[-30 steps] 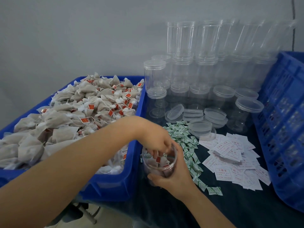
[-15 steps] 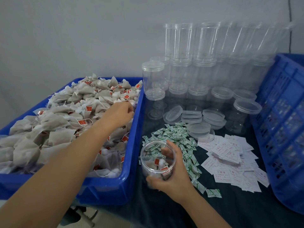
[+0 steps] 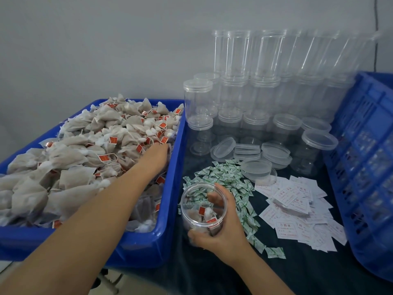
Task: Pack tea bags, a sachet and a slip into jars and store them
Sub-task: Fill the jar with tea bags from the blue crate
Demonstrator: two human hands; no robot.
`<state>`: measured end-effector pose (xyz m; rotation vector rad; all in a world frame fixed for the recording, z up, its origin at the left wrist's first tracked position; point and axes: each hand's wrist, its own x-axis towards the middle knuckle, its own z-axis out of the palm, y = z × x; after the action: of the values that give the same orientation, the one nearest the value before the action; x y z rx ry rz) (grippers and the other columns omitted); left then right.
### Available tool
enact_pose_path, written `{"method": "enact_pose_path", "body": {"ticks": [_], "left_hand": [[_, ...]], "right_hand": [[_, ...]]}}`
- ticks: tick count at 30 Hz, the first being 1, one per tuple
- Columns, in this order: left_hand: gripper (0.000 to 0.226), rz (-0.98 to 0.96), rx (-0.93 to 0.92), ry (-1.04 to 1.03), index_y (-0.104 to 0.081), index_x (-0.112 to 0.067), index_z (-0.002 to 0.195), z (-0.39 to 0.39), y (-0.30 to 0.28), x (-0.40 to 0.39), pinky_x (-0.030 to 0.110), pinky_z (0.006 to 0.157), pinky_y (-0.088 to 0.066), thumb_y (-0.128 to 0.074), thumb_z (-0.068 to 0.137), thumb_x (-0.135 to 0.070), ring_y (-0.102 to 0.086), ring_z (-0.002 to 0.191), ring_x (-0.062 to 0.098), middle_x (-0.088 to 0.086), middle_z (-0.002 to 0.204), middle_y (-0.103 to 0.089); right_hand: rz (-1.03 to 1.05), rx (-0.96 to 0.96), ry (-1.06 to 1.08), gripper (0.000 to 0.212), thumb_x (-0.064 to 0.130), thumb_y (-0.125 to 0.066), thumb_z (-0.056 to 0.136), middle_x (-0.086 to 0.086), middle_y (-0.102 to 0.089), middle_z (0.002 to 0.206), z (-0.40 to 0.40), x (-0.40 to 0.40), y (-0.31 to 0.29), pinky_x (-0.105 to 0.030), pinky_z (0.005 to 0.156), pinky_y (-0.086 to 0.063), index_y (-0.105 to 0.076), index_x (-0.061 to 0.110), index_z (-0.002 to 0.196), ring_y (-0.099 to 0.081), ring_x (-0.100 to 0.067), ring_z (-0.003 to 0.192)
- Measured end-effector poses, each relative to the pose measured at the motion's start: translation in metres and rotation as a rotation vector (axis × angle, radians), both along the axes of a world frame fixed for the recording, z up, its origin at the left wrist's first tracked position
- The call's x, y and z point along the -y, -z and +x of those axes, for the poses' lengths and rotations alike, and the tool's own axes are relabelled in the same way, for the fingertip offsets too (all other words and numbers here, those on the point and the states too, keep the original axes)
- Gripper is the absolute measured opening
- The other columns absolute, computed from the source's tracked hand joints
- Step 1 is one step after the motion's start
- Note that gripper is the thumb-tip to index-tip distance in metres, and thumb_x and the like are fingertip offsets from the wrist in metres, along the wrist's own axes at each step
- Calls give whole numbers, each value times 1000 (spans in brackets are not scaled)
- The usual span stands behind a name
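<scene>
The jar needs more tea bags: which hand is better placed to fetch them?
Left. The left hand already lies on the tea bags in the bin, while the right hand grips the jar.

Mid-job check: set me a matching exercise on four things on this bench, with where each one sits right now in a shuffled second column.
Things:
1. tea bags
2. open jar
3. green sachets
4. white slips

Places:
A. loose on the dark cloth, beside the empty blue crate
B. heaped in the blue bin
C. held by the right hand
D. scattered just behind the held jar

Pairs: 1-B, 2-C, 3-D, 4-A
</scene>
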<state>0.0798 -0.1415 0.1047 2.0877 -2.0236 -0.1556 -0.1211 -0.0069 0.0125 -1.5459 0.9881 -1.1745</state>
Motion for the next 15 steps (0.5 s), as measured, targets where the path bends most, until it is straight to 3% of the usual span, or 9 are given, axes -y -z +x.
{"method": "enact_pose_path", "body": {"ticks": [5,7,15], "left_hand": [[30,-42,-129,-64,-52,-10,124,-5,8,-2,30,78,-37,-55,94,-10,-53,107,32,16,127,-46],[30,-62,-186,-90,-54,-10,123,-5,8,-1,30,79,-38,-54,94,-9,-53,108,32,16,128,-47],[25,-146,-154,-30,-61,-5,116,-7,-3,-7,30,84,-37,-54,93,-7,-51,104,27,16,118,-54]], "right_hand": [[7,-1,8,103,27,-88,52,31,-48,123,0,0,0,-27,92,-54,-34,63,132,-52,-2,124],[11,-2,11,103,26,-88,53,30,-49,124,0,0,0,-34,97,-54,-34,61,133,-53,-5,125],[-10,-26,34,105,30,-88,53,32,-46,127,0,-1,2,-31,100,-51,-30,64,134,-47,-2,129]]}}
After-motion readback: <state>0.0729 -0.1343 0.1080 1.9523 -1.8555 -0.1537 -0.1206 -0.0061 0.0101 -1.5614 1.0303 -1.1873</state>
